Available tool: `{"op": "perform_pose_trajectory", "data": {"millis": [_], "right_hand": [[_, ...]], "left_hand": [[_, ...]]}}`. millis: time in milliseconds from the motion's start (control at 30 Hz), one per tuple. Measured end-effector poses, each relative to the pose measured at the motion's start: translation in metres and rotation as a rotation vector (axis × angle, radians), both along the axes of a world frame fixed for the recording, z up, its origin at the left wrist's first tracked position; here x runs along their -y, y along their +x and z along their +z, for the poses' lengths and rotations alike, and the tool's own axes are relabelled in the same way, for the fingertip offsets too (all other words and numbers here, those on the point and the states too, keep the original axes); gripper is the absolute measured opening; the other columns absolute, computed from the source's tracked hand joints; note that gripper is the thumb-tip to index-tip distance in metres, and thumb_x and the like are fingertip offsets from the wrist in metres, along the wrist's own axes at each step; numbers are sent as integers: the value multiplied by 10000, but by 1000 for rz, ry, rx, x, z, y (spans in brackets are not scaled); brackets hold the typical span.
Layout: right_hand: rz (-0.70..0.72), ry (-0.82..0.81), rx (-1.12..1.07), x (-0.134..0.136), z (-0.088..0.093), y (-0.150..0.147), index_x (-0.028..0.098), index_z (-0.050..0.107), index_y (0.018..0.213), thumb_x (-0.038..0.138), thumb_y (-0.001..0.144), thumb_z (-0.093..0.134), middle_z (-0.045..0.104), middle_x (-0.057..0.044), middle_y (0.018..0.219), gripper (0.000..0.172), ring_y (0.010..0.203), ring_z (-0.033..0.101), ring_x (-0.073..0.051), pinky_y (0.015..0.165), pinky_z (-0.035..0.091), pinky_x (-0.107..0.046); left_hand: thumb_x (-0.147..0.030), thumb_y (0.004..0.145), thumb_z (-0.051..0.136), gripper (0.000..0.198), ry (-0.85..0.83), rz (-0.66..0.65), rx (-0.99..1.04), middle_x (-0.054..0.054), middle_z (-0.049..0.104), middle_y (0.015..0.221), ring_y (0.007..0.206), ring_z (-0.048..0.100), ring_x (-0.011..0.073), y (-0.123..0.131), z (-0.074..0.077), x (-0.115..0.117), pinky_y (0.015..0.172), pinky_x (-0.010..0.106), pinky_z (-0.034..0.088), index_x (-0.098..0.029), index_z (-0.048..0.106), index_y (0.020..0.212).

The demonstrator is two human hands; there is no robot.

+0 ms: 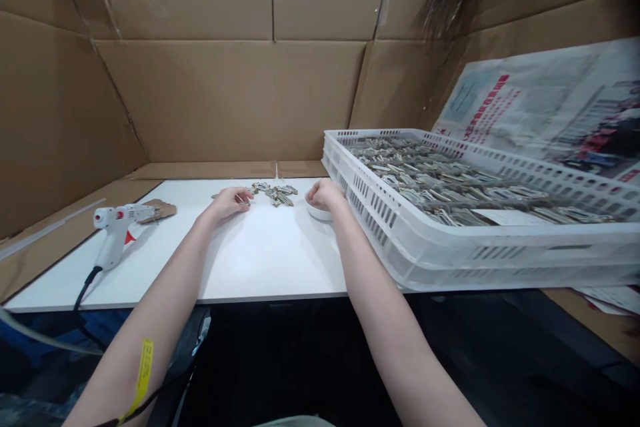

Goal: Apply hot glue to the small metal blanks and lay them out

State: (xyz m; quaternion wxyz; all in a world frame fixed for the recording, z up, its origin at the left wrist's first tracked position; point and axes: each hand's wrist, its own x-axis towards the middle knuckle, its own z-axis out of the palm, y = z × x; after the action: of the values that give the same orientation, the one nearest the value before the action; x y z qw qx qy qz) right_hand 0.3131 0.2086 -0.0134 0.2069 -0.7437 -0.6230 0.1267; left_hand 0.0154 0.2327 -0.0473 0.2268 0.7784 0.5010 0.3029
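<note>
Left hand [229, 204] pinched a clip [243, 198] at the pile [276, 193] while right hand [325, 195] curled over the white dish [318, 215], grip unclear: picking stage, careful single pinch needed.

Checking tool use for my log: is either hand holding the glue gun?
No, the glue gun lies untouched on the white table, well apart from the left hand and the right hand.

Head-worn view, looking forward and down, table [260, 267] close

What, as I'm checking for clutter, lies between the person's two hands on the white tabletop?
A small pile of brass-coloured metal clips, seen in the head view.
</note>
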Motion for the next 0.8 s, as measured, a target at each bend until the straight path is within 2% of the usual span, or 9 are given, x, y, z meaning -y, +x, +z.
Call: {"op": "perform_pose_trajectory", "data": {"millis": [200,367,567,800], "right_hand": [[-4,-107,-1,2,10,1,207,688,691,94,626,697,743,-27,833,130,890,680,-218,880,431,-343],[-10,-96,1,5,10,1,210,709,757,112,626,711,743,-34,870,164,896,679,-219,870,432,-334],[-32,-41,-12,1,6,2,220,720,778,106,623,711,740,-25,876,193,916,672,-207,906,417,-336],[1,-67,-108,3,6,6,205,692,712,98,584,729,733,-28,821,170,837,677,-195,758,466,-273]], "left_hand": [[-337,568,728,372,-21,46,-15,43,693,903,839,639,228,-2,3,3,767,336,495,-222,731,922],[-332,554,734,476,-40,67,5,51,714,943,838,656,228,-7,5,6,744,328,511,-217,716,1016],[-378,554,750,411,-25,60,30,59,708,909,834,654,229,-6,6,5,751,335,519,-203,723,925],[-387,599,732,363,9,65,44,57,702,888,821,636,216,-2,4,2,741,327,510,-208,735,915]]}}
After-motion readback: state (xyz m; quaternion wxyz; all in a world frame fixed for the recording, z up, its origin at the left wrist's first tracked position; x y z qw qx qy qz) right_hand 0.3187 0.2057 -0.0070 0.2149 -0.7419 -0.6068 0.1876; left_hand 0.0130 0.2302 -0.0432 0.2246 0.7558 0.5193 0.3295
